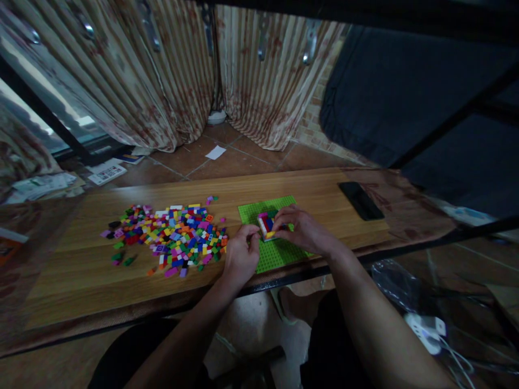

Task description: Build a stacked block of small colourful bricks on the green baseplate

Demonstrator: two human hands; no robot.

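Note:
A green baseplate [259, 212] lies on the wooden table [81, 270] in front of me. On it stands a small stack of coloured bricks [265, 224]. My right hand [302, 229] is closed over the stack's right side, fingers pinching it. My left hand [241, 254] rests at the baseplate's left edge, its fingers curled and pinched close to the stack. What the left fingers hold is too small to make out. A spread of several loose coloured bricks [170, 237] lies to the left of my left hand.
A black phone [360, 200] lies flat at the table's right. Striped curtains [170, 70] hang behind, with papers [107, 173] on the tiled floor. A dark metal bar [446, 124] slants across the right. A white power strip [425, 329] sits lower right.

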